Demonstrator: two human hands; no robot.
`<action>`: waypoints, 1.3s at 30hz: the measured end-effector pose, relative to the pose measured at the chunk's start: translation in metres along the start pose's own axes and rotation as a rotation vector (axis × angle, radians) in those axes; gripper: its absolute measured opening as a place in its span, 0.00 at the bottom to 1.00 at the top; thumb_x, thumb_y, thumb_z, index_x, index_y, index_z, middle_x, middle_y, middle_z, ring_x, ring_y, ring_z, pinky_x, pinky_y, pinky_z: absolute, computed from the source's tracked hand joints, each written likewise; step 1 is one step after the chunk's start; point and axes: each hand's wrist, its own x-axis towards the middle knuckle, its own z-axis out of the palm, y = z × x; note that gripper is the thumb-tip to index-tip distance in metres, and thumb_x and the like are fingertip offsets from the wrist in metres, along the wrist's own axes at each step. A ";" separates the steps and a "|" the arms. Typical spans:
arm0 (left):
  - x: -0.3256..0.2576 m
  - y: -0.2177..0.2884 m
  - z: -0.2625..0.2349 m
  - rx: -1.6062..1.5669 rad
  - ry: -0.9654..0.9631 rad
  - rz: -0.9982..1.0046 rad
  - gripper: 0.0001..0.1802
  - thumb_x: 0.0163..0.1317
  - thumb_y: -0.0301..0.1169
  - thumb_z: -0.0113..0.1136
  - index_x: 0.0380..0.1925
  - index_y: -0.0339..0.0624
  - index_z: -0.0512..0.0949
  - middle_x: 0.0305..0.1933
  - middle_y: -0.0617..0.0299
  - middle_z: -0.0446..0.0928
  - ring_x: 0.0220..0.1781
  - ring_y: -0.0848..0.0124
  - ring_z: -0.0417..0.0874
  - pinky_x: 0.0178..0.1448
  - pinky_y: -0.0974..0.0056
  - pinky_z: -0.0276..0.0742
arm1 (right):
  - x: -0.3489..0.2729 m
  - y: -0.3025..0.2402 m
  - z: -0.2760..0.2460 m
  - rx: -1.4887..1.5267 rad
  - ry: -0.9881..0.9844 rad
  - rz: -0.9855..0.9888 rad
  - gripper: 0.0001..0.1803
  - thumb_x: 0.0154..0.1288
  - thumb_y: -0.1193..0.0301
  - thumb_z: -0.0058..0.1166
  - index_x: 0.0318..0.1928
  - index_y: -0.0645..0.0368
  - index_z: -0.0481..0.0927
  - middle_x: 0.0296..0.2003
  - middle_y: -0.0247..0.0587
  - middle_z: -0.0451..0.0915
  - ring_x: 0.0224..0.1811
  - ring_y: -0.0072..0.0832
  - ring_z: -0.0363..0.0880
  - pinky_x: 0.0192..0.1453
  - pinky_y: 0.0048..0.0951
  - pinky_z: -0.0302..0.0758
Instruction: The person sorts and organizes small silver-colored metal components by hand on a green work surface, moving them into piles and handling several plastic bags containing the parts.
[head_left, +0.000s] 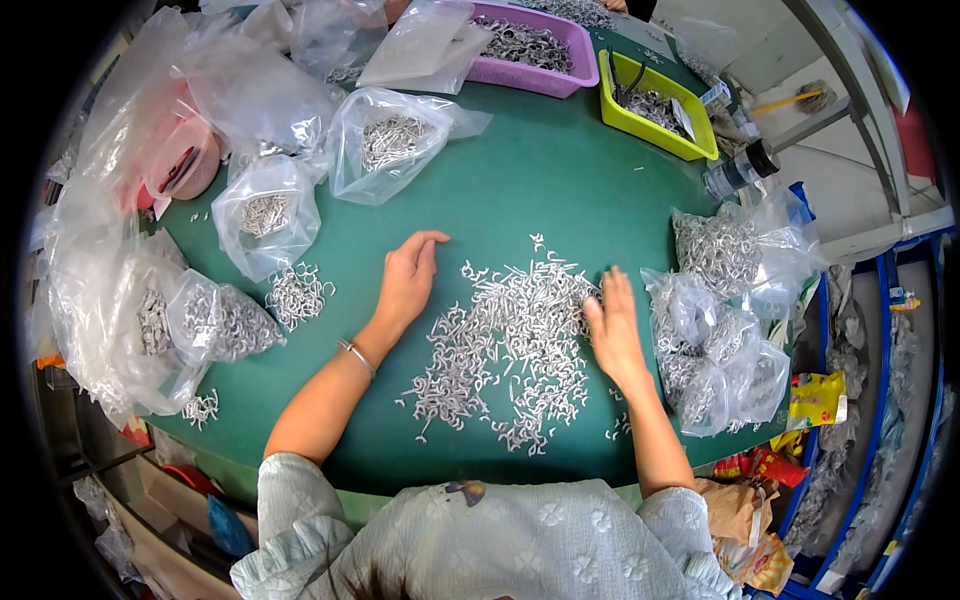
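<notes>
Sorting through a loose pile of small metal hooks (510, 345) at the centre of the frame, the person has both hands flat on the green table (560, 180). The right hand (612, 330) lies on the right edge of the pile, fingers spread and touching the hooks, grasping nothing that shows. The left hand (408, 280) rests palm down just left of the pile, fingers loose and empty, on bare table. This looks like the spreading or counting step, with hooks being raked out of the heap. The next move probably calls for a light sweeping pull with the fingertips, since the hooks tangle. Filled clear bags (715, 320) sit at the right, more bags (265, 215) at the upper left. A purple tray (580, 45) and a yellow-green tray (655, 125) hold more hooks at the top.
</notes>
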 end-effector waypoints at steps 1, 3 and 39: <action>0.001 -0.001 0.000 0.005 0.007 0.011 0.11 0.71 0.27 0.46 0.43 0.37 0.79 0.19 0.73 0.62 0.22 0.84 0.60 0.25 0.74 0.56 | -0.002 0.002 -0.005 0.026 0.043 0.016 0.33 0.72 0.58 0.43 0.64 0.75 0.61 0.67 0.64 0.58 0.71 0.55 0.53 0.75 0.46 0.48; 0.000 0.000 0.000 0.004 0.005 0.000 0.11 0.71 0.27 0.46 0.43 0.37 0.79 0.19 0.73 0.62 0.22 0.84 0.60 0.25 0.73 0.56 | -0.006 0.016 -0.009 -0.347 0.086 0.106 0.27 0.71 0.65 0.43 0.64 0.72 0.63 0.67 0.57 0.60 0.71 0.48 0.55 0.72 0.53 0.50; 0.001 -0.003 -0.002 -0.063 -0.027 -0.039 0.11 0.71 0.27 0.45 0.42 0.39 0.79 0.18 0.72 0.62 0.22 0.83 0.61 0.26 0.72 0.59 | -0.011 0.057 0.016 -0.213 0.200 0.252 0.35 0.73 0.61 0.41 0.67 0.78 0.51 0.69 0.68 0.52 0.75 0.55 0.41 0.76 0.50 0.36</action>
